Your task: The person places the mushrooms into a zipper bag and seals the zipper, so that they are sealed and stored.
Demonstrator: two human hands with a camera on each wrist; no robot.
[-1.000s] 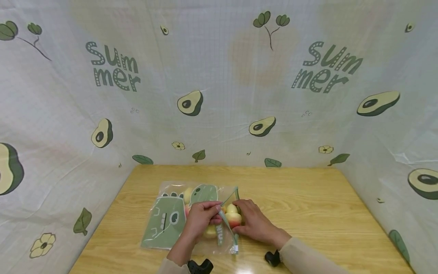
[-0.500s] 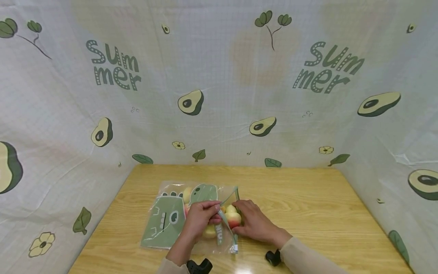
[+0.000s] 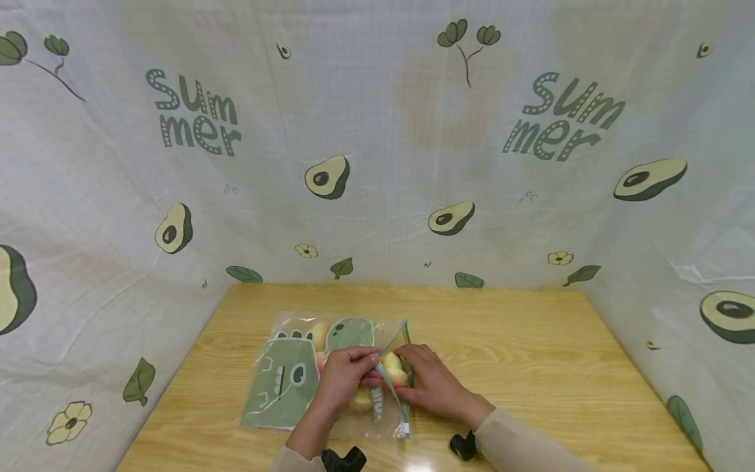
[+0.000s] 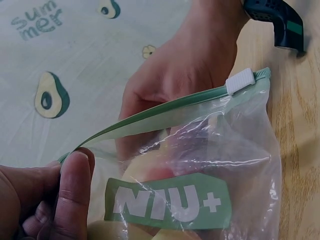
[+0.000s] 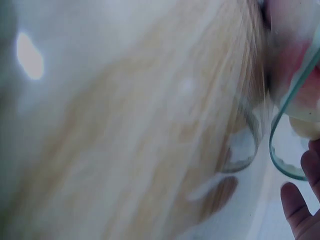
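Note:
A clear zip bag (image 3: 264, 410) with a green dinosaur print lies on the table, several yellow and reddish fruits showing inside. My left hand (image 3: 347, 372) pinches the green zip edge (image 4: 150, 112) between thumb and fingers, lifting one side so the mouth gapes. At that mouth, my right hand (image 3: 435, 381) reaches in with its fingers and thumb around a yellow-and-red fruit (image 3: 396, 376). Its fingertips are partly hidden behind the fruit and the bag. The white slider (image 4: 240, 81) sits at the near end of the zip. A "NIU+" label (image 4: 167, 202) is printed near the opening.
The wooden table (image 3: 519, 367) extends to the right of the bag. A pale cloth (image 3: 377, 131) printed with avocados and leaves walls it at the back and both sides. Black wrist devices (image 3: 344, 459) sit at both wrists.
My right hand has shifted slightly left, and the fruit it holds has moved left, deeper into the bag's mouth. The left hand keeps its pinch in place.

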